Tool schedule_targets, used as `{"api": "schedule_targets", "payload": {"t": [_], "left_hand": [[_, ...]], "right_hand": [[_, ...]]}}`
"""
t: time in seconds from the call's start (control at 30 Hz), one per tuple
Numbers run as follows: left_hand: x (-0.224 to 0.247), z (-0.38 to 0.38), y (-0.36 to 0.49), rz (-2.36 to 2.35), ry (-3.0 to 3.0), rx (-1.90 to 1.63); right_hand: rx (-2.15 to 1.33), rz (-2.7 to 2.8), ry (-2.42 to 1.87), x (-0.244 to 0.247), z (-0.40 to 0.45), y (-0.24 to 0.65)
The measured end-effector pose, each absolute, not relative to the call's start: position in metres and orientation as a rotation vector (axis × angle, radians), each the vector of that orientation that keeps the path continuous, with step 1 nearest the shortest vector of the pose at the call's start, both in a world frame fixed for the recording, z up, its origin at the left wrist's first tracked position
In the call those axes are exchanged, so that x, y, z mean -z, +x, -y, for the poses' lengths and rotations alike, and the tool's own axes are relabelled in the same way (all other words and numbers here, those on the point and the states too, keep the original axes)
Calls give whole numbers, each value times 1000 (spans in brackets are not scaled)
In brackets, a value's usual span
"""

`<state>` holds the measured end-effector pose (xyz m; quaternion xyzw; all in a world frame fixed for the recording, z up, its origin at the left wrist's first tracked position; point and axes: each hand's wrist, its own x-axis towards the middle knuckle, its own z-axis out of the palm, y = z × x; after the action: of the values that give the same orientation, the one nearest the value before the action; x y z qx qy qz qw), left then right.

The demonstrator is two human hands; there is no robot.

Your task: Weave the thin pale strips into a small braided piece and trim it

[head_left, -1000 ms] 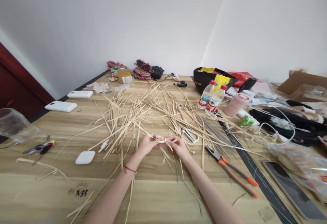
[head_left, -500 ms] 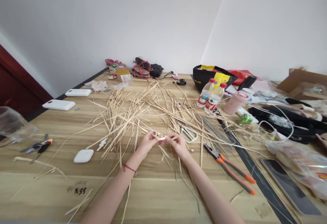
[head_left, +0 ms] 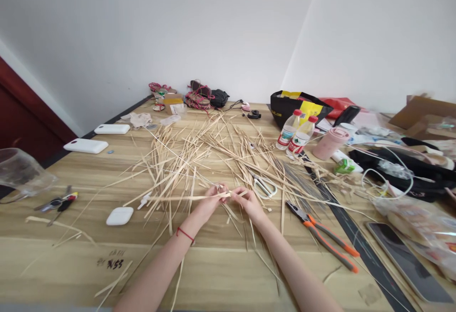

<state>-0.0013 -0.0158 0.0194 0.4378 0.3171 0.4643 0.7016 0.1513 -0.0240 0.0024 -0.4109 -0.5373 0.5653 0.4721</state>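
Note:
My left hand [head_left: 212, 201], with a red cord at the wrist, pinches a pale flat straw strip [head_left: 178, 198] and some thin wires [head_left: 173, 149] that reach up and left. My right hand [head_left: 248, 202] is closed on the same strip close by, its fingertips almost touching the left ones. A short strip end sticks out past the right fingers. What is formed between the fingertips is too small to make out. Beyond both hands spreads a loose heap of straw strips [head_left: 185, 155]. White-handled scissors [head_left: 265, 187] lie just right of my right hand.
Orange-handled pliers [head_left: 322, 236] and a phone [head_left: 406, 262] lie to the right. Two water bottles [head_left: 299, 136], a pink cup [head_left: 331, 143] and a black bag [head_left: 285, 108] stand behind. A white earphone case [head_left: 120, 216], small cutters [head_left: 59, 203] and a clear container [head_left: 23, 172] are at left.
A long strip end now extends left across my left hand, and the wires have swung more upright. Both hands stay close together in nearly the same place. The view has shifted slightly.

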Motion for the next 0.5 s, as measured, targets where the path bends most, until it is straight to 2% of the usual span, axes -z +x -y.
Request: {"api": "schedule_targets", "payload": {"t": [0.3,0.5], "left_hand": [[-18,19,0,-613,865,-1000],[-17,18,0,-640,872,-1016]], "right_hand": [[-1488,1263,-870,-13,30,145],[-1418,1328,-882,-12,26,149]]}}
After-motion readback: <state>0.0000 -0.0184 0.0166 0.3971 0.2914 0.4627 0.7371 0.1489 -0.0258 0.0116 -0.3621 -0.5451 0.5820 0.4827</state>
